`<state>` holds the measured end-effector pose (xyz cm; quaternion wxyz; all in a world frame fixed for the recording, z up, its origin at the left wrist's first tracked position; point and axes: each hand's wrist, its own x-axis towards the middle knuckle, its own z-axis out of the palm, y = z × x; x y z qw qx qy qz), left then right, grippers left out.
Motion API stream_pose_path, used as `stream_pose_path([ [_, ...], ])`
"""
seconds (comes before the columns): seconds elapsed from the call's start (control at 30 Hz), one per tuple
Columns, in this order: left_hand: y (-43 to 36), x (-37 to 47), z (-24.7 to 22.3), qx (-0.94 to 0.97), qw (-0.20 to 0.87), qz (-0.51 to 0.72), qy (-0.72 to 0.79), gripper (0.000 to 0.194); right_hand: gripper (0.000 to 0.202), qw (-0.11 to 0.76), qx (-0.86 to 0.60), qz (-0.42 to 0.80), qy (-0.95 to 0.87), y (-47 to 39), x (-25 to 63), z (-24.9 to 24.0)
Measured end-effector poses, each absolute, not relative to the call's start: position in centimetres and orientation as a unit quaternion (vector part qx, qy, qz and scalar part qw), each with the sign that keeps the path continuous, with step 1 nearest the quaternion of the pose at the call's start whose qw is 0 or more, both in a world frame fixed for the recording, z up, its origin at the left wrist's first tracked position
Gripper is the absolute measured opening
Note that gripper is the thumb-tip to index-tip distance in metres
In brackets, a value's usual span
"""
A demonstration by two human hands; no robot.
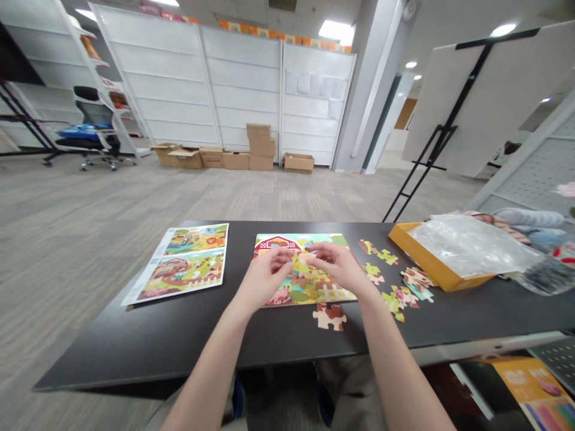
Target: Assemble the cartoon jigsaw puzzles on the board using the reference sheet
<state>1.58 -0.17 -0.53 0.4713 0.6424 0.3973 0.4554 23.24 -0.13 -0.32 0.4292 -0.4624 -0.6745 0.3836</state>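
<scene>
A farm puzzle board with a red barn lies on the black table. Over its left part is my left hand, its fingers curved and apart with nothing visible in them. My right hand is above the right part, thumb and fingers closed on a small pale puzzle piece near the board's middle. A brown and cream piece lies just below the board's front edge. Loose puzzle pieces are scattered to the right of the board.
A printed picture sheet lies on the left of the table. At the right an orange box holds clear plastic wrap, with rolled cloths behind it. An easel stands beyond the table.
</scene>
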Motion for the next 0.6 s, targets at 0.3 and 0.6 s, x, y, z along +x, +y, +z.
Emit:
stream_pose_path([
  [0.3, 0.1, -0.4, -0.2, 0.676, 0.444, 0.412, 0.419, 0.04, 0.039, 0.422, -0.473, 0.339, -0.695, -0.2, 20.5, -0.5],
  [0.6, 0.9, -6.4, -0.8, 0.668, 0.368, 0.356, 0.541, 0.039, 0.028, 0.327, -0.5, 0.279, -0.751, 0.0, 21.2, -1.7],
])
